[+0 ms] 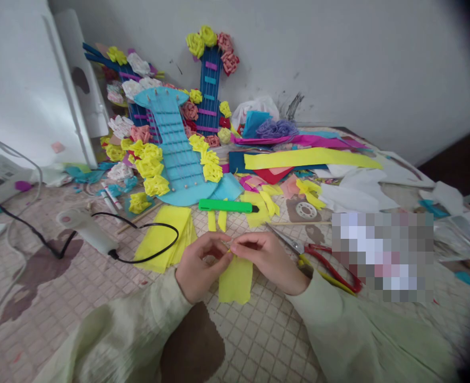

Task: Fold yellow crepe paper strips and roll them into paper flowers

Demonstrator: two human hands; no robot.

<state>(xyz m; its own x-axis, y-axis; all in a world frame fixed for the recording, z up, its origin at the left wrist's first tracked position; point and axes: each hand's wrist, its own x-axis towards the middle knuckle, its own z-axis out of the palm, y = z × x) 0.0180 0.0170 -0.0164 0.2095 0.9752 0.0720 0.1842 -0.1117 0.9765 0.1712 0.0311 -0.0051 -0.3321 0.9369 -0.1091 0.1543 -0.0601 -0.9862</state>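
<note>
My left hand [205, 264] and my right hand [269, 258] meet at the top edge of a yellow crepe paper piece [235, 282]. Both pinch that edge between thumb and fingers, and the rest of the sheet hangs down toward me. Just beyond my fingers lies a green utility knife [227, 205] with a black end. Two narrow yellow strips [221, 221] stick out from under it. Left of my left hand is a stack of yellow crepe paper sheets [167, 234]. Scissors with red handles [318, 252] rest beside my right wrist.
A light blue paper instrument shape [175, 154] trimmed with yellow paper flowers stands behind, near a dark blue one [209, 90]. At left, a white glue gun [85, 231] trails a black cable. A long yellow strip [310, 158] and a tape roll [307, 209] lie right of centre.
</note>
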